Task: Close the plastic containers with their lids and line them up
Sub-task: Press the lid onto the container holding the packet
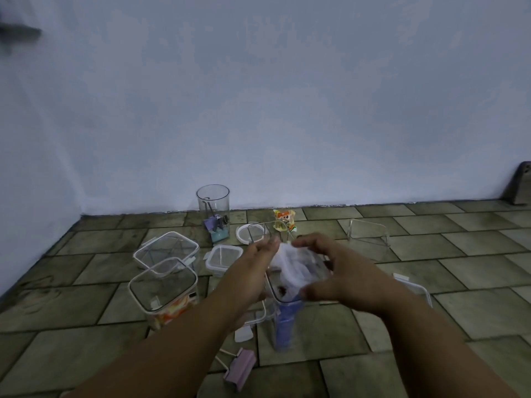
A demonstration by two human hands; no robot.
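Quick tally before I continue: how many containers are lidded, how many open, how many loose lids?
Lidded containers: 3
Open containers: 4, one holding the white bag the right hand grips
Loose lids: 3
Total: 10

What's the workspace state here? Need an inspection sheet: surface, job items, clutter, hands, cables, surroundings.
Surface: tiled floor, stained; everything sits on it.
Job's things: lids on three at left: large container, small container, near container holding an orange packet. Open: tall container under the hands, round jar, square container, tipped container on its side. Loose: round lid, right lid.
Clutter: white wad at the tall container's mouth; snack packet; purple clip; more clips by the jar.
Grippers: left hand, straight fingers against the wad; right hand curls round it.
Cables: nothing seen.
Surroundings: pale wall; dark object at the right edge.
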